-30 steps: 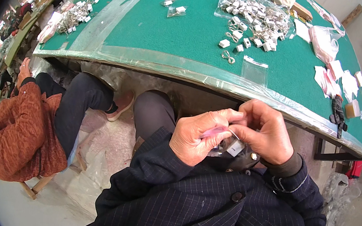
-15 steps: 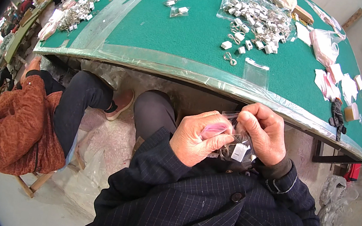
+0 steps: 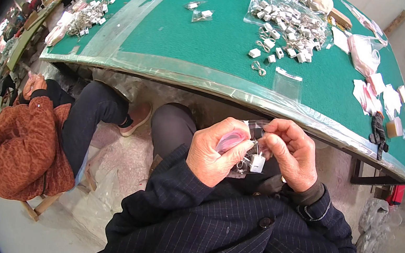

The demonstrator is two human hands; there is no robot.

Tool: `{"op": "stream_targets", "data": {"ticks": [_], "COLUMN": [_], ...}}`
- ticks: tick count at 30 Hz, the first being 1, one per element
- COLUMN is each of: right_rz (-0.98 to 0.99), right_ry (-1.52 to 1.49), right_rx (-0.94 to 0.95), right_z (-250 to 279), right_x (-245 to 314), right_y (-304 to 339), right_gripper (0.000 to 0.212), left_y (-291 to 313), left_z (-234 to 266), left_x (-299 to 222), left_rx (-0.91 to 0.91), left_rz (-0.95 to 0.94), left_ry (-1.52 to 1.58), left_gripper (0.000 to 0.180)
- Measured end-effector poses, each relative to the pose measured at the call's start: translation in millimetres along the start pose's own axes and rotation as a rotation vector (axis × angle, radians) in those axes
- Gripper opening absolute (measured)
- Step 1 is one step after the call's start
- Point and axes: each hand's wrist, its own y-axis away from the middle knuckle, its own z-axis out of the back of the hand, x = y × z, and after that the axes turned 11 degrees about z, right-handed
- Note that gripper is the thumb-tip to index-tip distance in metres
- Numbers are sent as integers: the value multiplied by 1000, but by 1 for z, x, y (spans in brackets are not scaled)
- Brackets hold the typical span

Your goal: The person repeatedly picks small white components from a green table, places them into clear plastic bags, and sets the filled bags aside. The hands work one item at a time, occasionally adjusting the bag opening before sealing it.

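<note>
Right of the frame's centre, a clear bag (image 3: 256, 131) is holding a white block (image 3: 257, 163), probably feeling light, slippery, best gripped at the rim; the left hand (image 3: 215, 151) is clamping it with a pink bundle (image 3: 230, 141), the right hand (image 3: 294, 156) pinching its edge.

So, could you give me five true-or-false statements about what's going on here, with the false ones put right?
1. The person's left hand holds a curved pink, thin-looking item. True.
2. The person's right hand lies flat on the furniture. False: it is raised close to the left hand, with its fingers at a clear plastic bag.
3. The big pile of small white box-shaped pieces is on the floor. False: it lies on the flat green tabletop.
4. A dark knitted glove lies toward the tabletop's right end. True.
5. The neighbour on the left wears a plain white jacket. False: it is a patterned rust-orange jacket.
</note>
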Motion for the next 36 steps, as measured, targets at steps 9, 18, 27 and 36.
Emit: {"op": "stream_targets", "data": {"ticks": [9,18,27,36], "right_rz": [47,62,62,198], "right_ry": [24,16,73,296], "right_rx": [3,-3,-19,97], "right_z": [0,-2,3,-4], "right_x": [-2,-5,-13,-6], "right_y": [2,5,4,-3], "right_gripper": [14,15,16,15], "left_y": [-3,-3,-12,-12], "left_z": [2,3,0,4], "left_x": [6,8,10,-2], "left_rx": [125,192,-9,-149], "left_rz": [57,148,-70,-413], "left_ry": [-67,35,-84,-582], "left_gripper": [9,14,18,20]}}
